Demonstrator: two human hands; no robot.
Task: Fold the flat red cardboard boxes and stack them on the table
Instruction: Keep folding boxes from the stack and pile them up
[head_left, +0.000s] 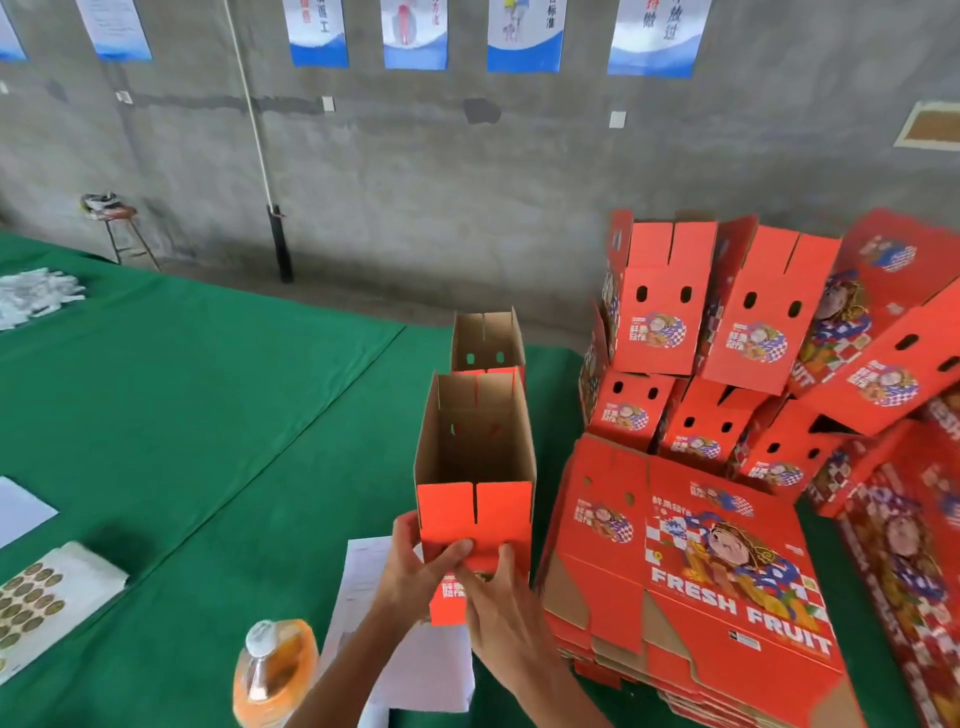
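Holding 1 open box with both hands, left hand and right hand grip clamped on it; folded pile grows, flat stack remains.

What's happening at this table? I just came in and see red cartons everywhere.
A person is setting up fruit boxes. The left hand and right hand both hold the near wall of an opened box standing on the green table. Another opened box stands behind it. Flat boxes wait to the right, with folded ones piled beyond.
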